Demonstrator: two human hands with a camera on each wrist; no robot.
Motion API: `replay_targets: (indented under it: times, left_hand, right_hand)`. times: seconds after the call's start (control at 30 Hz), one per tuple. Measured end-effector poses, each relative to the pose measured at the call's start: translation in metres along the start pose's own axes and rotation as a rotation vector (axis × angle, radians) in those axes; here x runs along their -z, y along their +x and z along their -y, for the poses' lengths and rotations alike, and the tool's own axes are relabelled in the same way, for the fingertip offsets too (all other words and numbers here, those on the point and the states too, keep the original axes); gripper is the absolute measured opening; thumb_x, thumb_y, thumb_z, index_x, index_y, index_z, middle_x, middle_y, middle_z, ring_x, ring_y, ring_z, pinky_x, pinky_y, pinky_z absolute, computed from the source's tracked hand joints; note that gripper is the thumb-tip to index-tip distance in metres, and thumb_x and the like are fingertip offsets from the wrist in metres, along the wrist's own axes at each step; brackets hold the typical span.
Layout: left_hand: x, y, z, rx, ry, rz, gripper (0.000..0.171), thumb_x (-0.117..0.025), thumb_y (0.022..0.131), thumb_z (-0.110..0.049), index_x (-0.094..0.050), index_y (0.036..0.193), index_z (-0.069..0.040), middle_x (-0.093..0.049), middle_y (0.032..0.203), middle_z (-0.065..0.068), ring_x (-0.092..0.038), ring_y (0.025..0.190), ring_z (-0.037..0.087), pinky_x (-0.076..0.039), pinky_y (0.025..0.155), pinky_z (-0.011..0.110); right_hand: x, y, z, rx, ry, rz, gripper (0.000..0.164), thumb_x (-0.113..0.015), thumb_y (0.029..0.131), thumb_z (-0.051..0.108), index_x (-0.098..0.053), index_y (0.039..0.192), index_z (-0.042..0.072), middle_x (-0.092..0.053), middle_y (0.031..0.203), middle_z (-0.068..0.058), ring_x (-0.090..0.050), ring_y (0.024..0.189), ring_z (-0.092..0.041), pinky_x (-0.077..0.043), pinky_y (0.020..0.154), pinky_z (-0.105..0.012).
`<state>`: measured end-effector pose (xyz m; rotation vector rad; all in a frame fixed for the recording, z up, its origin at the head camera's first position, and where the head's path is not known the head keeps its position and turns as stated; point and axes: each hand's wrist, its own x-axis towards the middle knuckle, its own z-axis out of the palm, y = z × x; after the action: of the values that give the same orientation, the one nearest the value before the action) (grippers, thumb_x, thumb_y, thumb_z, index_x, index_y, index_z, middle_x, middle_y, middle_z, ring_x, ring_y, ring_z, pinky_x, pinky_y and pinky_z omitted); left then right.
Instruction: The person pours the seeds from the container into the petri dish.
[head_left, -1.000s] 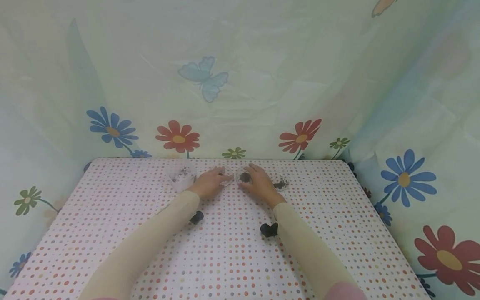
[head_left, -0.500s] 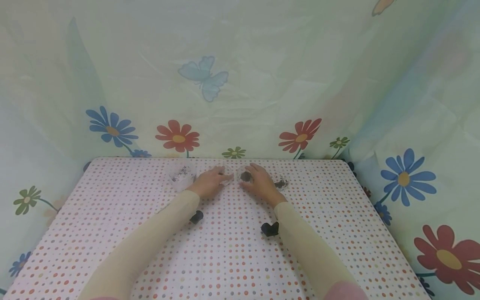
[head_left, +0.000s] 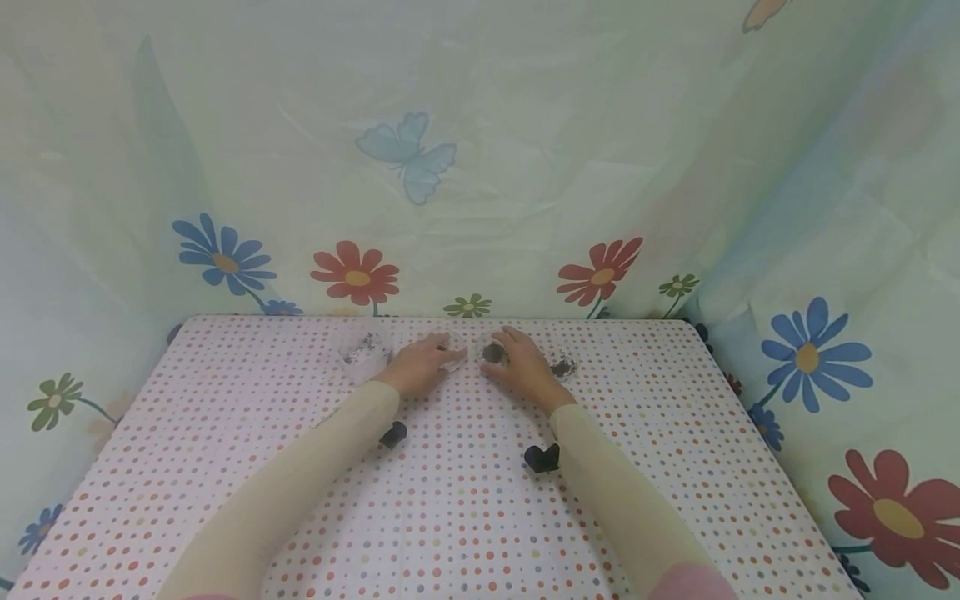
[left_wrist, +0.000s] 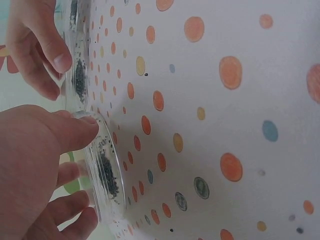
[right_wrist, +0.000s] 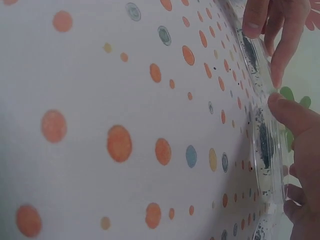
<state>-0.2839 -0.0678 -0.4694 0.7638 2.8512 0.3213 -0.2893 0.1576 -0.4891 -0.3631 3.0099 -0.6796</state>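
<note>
My left hand [head_left: 416,365] grips a clear round shallow dish, like a petri dish [left_wrist: 107,175], its thumb on the near rim and fingers round the far side. Dark grains lie in a patch inside. Just to the right, my right hand [head_left: 522,368] holds a second such petri dish [right_wrist: 265,142] between thumb and fingers, also with a dark patch of grains. Both dishes sit on the tabletop, their rims very close together. Left of my left hand stands another clear dish [head_left: 363,354] with scattered dark grains. One more dish [head_left: 564,365] is partly hidden behind my right hand.
The table [head_left: 465,517] has a white cover with coloured dots. Its back edge meets a hanging cloth [head_left: 525,167] printed with flowers and a butterfly. A few loose dark specks lie on the cover. Black pieces [head_left: 542,458] show beside both forearms.
My right hand and its petri dish have shifted very slightly to the right. My left hand keeps its place and its hold on the other dish.
</note>
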Motion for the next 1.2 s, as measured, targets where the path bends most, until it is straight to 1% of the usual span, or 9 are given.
replay_targets:
  times: [0.17, 0.3, 0.47, 0.6, 0.9, 1.07, 1.2]
  left_hand:
    - [0.000, 0.000, -0.001, -0.007, -0.002, -0.006, 0.050, -0.054, 0.098, -0.023, -0.042, 0.145, -0.035, -0.030, 0.158, 0.010, -0.032, 0.145, 0.032, -0.032, 0.117, 0.051]
    - [0.000, 0.000, -0.002, -0.006, 0.003, 0.001, 0.050, -0.054, 0.098, -0.023, -0.042, 0.145, -0.035, -0.029, 0.159, 0.010, -0.030, 0.145, 0.032, -0.031, 0.117, 0.050]
    - [0.000, 0.000, -0.003, -0.002, 0.008, 0.006, 0.050, -0.053, 0.099, -0.023, -0.042, 0.145, -0.035, -0.028, 0.159, 0.009, -0.028, 0.146, 0.031, -0.029, 0.119, 0.049]
    - [0.001, -0.001, -0.004, 0.006, -0.006, 0.015, 0.049, -0.053, 0.099, -0.022, -0.042, 0.145, -0.035, -0.027, 0.159, 0.009, -0.028, 0.147, 0.031, -0.027, 0.119, 0.050]
    - [0.002, -0.003, -0.004, 0.020, -0.040, 0.021, 0.050, -0.053, 0.099, -0.021, -0.042, 0.145, -0.034, -0.026, 0.160, 0.009, -0.026, 0.147, 0.032, -0.026, 0.119, 0.051]
    - [0.002, -0.004, -0.003, 0.021, -0.041, 0.019, 0.050, -0.053, 0.099, -0.021, -0.042, 0.145, -0.035, -0.026, 0.160, 0.008, -0.026, 0.147, 0.031, -0.026, 0.119, 0.051]
    - [0.002, -0.004, -0.003, 0.019, -0.039, 0.020, 0.050, -0.052, 0.099, -0.022, -0.041, 0.146, -0.036, -0.026, 0.160, 0.008, -0.026, 0.147, 0.031, -0.026, 0.119, 0.051]
  right_hand:
    - [0.002, -0.002, -0.003, 0.013, -0.012, -0.008, 0.071, -0.065, 0.088, 0.049, -0.041, 0.145, 0.015, -0.026, 0.159, -0.013, -0.026, 0.147, -0.033, -0.027, 0.119, -0.052]
    - [0.005, -0.005, -0.004, 0.019, -0.025, -0.019, 0.073, -0.065, 0.088, 0.049, -0.040, 0.146, 0.013, -0.026, 0.159, -0.013, -0.027, 0.146, -0.034, -0.028, 0.118, -0.052]
    - [0.007, -0.010, -0.003, -0.006, -0.007, -0.015, 0.073, -0.066, 0.088, 0.047, -0.039, 0.147, 0.013, -0.025, 0.159, -0.013, -0.026, 0.146, -0.035, -0.029, 0.118, -0.053]
    - [0.009, -0.013, -0.004, -0.024, -0.012, -0.006, 0.073, -0.066, 0.088, 0.047, -0.038, 0.148, 0.014, -0.024, 0.160, -0.012, -0.025, 0.147, -0.034, -0.029, 0.118, -0.053]
    - [0.013, -0.021, -0.005, -0.030, -0.010, -0.020, 0.072, -0.066, 0.088, 0.046, -0.038, 0.148, 0.015, -0.025, 0.159, -0.012, -0.027, 0.146, -0.034, -0.030, 0.118, -0.053]
    - [0.016, -0.025, -0.007, -0.017, 0.002, -0.032, 0.071, -0.066, 0.088, 0.044, -0.039, 0.147, 0.014, -0.027, 0.159, -0.012, -0.028, 0.145, -0.034, -0.030, 0.118, -0.052]
    - [0.019, -0.029, -0.008, -0.036, 0.001, -0.023, 0.072, -0.065, 0.089, 0.046, -0.038, 0.148, 0.015, -0.026, 0.159, -0.011, -0.027, 0.146, -0.033, -0.030, 0.118, -0.052]
